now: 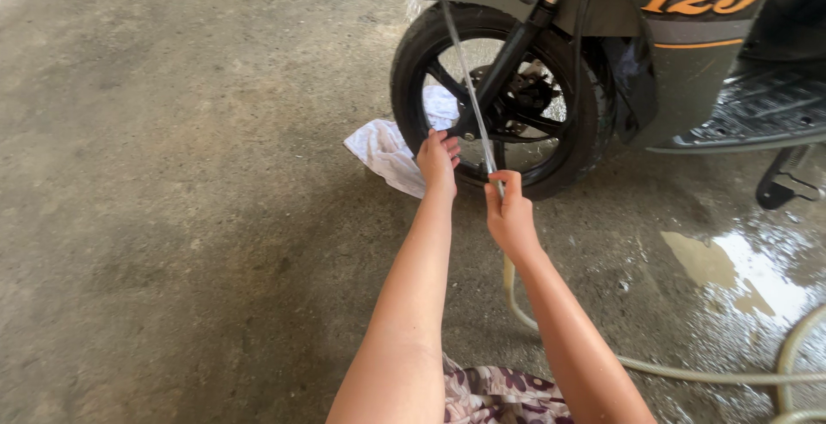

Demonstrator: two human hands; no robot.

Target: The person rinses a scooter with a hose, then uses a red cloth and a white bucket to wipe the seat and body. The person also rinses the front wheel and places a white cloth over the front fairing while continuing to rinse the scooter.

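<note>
Hands: left (437, 159) touches tyre (411, 71), right (509, 211) grips hose (688, 371), cloth (387, 153) beside.

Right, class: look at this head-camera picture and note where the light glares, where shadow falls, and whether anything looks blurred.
In the head view, glare flares off the puddle at right; soft shadow darkens the concrete floor around the arms; the water jet from the hose in the right hand streaks as a blur; the left hand, the front wheel and the white cloth look sharp.
</note>
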